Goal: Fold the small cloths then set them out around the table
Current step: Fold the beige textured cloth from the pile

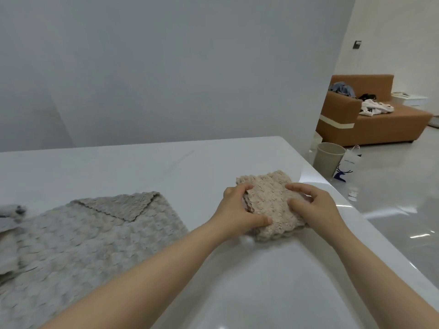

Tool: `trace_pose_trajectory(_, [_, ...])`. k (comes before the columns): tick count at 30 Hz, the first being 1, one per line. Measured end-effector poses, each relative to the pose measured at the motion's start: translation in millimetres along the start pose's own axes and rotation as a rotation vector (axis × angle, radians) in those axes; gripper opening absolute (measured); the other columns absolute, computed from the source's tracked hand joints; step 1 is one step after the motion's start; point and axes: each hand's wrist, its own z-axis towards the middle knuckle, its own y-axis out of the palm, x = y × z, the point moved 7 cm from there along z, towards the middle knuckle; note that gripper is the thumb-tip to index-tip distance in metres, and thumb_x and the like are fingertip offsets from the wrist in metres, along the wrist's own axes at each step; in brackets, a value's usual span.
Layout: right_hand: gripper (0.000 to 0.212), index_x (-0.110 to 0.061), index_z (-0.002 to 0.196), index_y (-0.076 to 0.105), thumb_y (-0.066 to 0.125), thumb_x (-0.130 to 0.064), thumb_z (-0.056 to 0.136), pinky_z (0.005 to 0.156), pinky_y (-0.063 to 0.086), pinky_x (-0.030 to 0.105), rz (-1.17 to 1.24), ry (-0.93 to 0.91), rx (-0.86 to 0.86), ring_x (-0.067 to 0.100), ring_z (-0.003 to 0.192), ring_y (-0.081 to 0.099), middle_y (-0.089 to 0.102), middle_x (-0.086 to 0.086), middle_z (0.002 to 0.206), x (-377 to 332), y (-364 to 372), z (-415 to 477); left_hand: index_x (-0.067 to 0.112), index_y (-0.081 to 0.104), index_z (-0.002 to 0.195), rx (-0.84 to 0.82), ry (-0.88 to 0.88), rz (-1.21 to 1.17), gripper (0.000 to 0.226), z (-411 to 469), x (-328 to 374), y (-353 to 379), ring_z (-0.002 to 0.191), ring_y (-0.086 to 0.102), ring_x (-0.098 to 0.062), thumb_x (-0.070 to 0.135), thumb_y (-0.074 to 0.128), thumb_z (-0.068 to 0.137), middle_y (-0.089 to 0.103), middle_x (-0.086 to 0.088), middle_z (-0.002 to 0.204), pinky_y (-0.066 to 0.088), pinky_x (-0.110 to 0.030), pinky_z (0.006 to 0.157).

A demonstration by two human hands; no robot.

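**Hands on folded cloth near table's right edge**

Seen from a head-worn camera: small beige knobbly cloth (270,200), folded into a thick squarish pad, flat on the white glossy table (142,167), close to that table's right edge and about midway along it. Gripped from both sides.

Left hand (240,210) at the pad's left side, fingers (244,187) curled close together over the far left corner, thumb pressed down on the near part, layered edge pinched between. Right hand (313,205) at the pad's right side, fingers curled and slightly apart over the far right corner, thumb laid on top toward the middle, right edge pinched likewise. Both bare forearms stretched across the table's near part.

On the table's left part, well apart from the pad: grey textured cloth (90,238), spread flat, its far right corner turned back in a triangle. At the table's extreme left, blurred and partly out of frame: second grey cloth (9,219), touching or overlapping the first, cannot tell which.

Beyond the table's right edge, on the shiny floor (392,210): beige round bin (329,160) and, just beside it, white paper bag with a blue deer print (345,169). Farther off, past the table's far right corner: tan sofa (380,124) with loose clothes (375,106) heaped on the seat. Behind the table's far edge: plain grey wall (166,67).
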Motion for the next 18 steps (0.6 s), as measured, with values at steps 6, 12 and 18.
trace_pose_trajectory(6, [0.034,-0.024,0.113,0.068,0.069,-0.008,0.083,0.085,0.043,0.019,0.024,-0.02,0.128,0.01,0.106,0.059,0.064,-0.006,0.12,36.1,-28.0,27.5,0.023,0.032,0.144,-0.057,0.033,0.09,0.073,54.5,2.0,38.3,0.117,0.045,-0.013,0.025,0.069,0.082,0.029,-0.001,0.138,0.03,-0.017,0.096])
trace_pose_trajectory(12, [0.038,-0.031,0.116,0.065,0.073,-0.017,0.082,0.099,0.046,0.038,-0.037,-0.046,0.168,0.017,0.112,0.057,0.062,-0.005,0.121,54.6,-36.9,36.0,0.022,0.029,0.146,-0.037,0.022,0.134,0.076,87.5,-7.0,50.0,0.12,0.049,-0.02,0.029,0.069,0.081,0.027,0.0,0.138,0.036,-0.022,0.101])
trace_pose_trajectory(18, [0.035,-0.02,0.119,0.065,0.069,-0.016,0.085,0.095,0.033,0.023,-0.203,-0.119,0.251,0.008,0.112,0.048,0.056,-0.001,0.123,51.5,-39.8,40.3,0.022,0.029,0.146,-0.054,0.0,0.157,0.076,108.0,-2.6,55.5,0.121,0.047,-0.023,0.024,0.067,0.081,0.026,-0.002,0.138,0.041,-0.032,0.105])
